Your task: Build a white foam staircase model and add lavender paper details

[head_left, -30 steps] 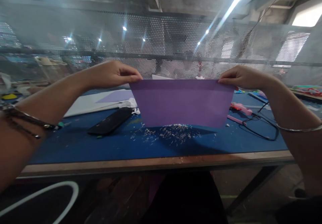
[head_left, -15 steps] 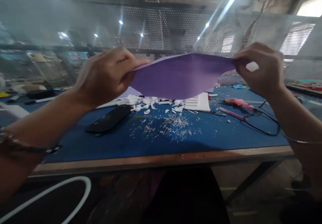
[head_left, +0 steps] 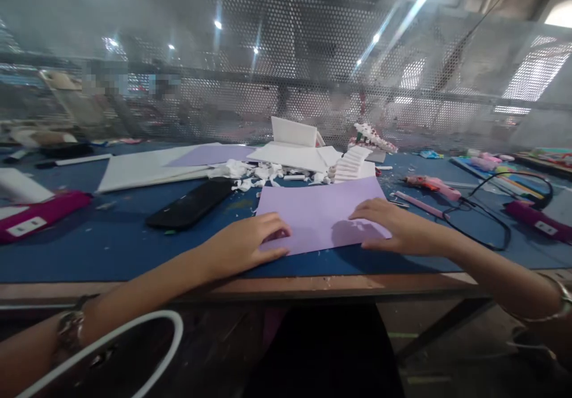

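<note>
A purple sheet of paper (head_left: 313, 213) lies on the blue tabletop near its front edge, covering part of the white crumbs. My left hand (head_left: 257, 240) rests at the sheet's left side, fingers apart and slightly curled, gripping nothing. Over the right part of the sheet is my right hand (head_left: 384, 225), its thumb and fingers spread and casting a shadow on the paper. Just behind the sheet lie torn white scraps (head_left: 257, 171) and a small white stepped piece (head_left: 352, 164).
A black flat slab (head_left: 192, 204) lies to the left. White boards (head_left: 295, 133) stand and lie at the back. At right are a pink-red glue gun (head_left: 431, 184), a pink stick (head_left: 420, 204) and a black cable (head_left: 489, 240). Magenta power strips (head_left: 49, 213) sit at both sides.
Both hands have come down from holding the purple sheet raised by its ends. The sheet now lies on the table, and the fingers have let go and spread.
</note>
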`<state>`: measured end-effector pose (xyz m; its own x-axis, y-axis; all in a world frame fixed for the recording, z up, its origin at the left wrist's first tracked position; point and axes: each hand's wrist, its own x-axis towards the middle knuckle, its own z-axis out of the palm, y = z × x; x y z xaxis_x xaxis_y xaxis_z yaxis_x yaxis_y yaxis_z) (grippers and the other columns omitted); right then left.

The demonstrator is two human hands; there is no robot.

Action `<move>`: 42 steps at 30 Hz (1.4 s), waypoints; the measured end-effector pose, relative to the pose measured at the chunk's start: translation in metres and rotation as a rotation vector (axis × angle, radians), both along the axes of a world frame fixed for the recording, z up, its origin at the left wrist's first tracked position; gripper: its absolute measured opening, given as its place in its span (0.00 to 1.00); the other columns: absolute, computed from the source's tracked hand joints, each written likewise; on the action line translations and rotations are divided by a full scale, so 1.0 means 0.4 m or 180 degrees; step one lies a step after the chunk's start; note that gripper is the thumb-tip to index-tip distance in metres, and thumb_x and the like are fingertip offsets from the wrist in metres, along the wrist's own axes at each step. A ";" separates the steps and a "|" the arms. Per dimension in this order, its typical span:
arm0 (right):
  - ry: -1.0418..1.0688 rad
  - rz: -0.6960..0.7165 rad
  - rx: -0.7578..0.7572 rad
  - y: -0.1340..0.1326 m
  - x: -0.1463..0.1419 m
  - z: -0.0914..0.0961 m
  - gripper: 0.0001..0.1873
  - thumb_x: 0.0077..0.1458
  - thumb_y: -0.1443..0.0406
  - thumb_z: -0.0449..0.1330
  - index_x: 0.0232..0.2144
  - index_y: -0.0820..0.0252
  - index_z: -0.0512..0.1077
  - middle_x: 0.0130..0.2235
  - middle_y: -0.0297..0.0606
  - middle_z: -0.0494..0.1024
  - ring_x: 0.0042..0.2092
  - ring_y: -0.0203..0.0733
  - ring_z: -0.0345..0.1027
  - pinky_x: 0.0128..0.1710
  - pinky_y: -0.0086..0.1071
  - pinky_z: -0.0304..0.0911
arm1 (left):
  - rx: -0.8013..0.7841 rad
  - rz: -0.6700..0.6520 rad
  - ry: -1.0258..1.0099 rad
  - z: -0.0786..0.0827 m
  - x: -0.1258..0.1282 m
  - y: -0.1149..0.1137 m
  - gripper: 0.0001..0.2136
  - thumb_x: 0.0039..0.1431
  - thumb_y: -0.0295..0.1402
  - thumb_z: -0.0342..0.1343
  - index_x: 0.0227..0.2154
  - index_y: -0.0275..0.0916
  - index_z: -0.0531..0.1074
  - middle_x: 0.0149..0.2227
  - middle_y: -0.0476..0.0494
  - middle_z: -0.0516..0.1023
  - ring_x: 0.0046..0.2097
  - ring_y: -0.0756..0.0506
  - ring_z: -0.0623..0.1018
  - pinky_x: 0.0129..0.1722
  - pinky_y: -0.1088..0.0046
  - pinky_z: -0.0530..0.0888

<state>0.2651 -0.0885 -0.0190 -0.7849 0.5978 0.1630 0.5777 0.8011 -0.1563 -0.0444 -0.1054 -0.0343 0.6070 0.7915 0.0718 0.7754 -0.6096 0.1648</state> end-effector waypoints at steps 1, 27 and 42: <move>-0.0006 0.0098 -0.0090 0.002 -0.028 -0.004 0.27 0.55 0.52 0.52 0.51 0.62 0.64 0.49 0.46 0.68 0.50 0.46 0.60 0.52 0.42 0.55 | -0.0033 0.0085 -0.0072 0.000 0.005 0.000 0.16 0.58 0.46 0.47 0.38 0.38 0.69 0.39 0.44 0.72 0.39 0.46 0.72 0.39 0.72 0.67; -0.0183 -0.0059 -0.0127 0.038 -0.171 -0.065 0.17 0.61 0.58 0.44 0.26 0.60 0.64 0.30 0.38 0.72 0.30 0.35 0.60 0.30 0.28 0.48 | 0.0030 0.0264 0.0488 0.006 0.013 -0.001 0.16 0.64 0.40 0.39 0.26 0.38 0.64 0.30 0.45 0.74 0.31 0.46 0.73 0.30 0.73 0.62; -0.0225 -0.0187 0.0164 0.030 -0.229 -0.050 0.19 0.55 0.51 0.50 0.33 0.60 0.69 0.34 0.39 0.76 0.32 0.37 0.65 0.27 0.28 0.46 | 0.0212 0.0553 0.0685 -0.019 0.007 0.003 0.14 0.64 0.42 0.39 0.33 0.39 0.65 0.34 0.46 0.74 0.35 0.44 0.75 0.30 0.73 0.62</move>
<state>0.1736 -0.0763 -0.0390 -0.7593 0.6354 0.1403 0.6321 0.7714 -0.0729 -0.0415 -0.1042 -0.0419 0.4695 0.8828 0.0115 0.8820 -0.4684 -0.0509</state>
